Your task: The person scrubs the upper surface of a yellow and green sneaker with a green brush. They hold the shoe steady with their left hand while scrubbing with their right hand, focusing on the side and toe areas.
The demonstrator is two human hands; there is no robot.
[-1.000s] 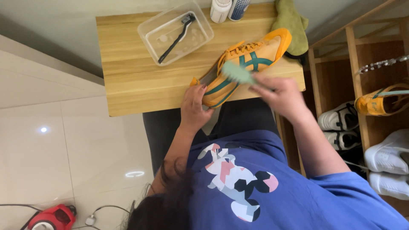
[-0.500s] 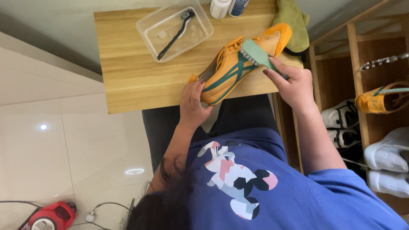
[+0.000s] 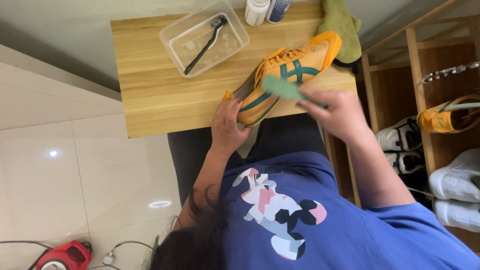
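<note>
Head view: I see the orange sneaker (image 3: 287,75) lying on its side at the near edge of the wooden table (image 3: 150,95). Left hand (image 3: 227,122) grips its heel end; right hand (image 3: 332,112) is closed round a green brush (image 3: 282,87) laid on the shoe's side. Farther left, a clear tub (image 3: 172,37) holding a black brush (image 3: 205,44); a green cloth (image 3: 342,27) lies far right.

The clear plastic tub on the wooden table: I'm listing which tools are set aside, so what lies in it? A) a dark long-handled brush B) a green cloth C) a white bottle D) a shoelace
A: the clear tub holds a dark long-handled brush lying slantwise, while the green cloth and the white bottle sit outside it on the table.
</note>
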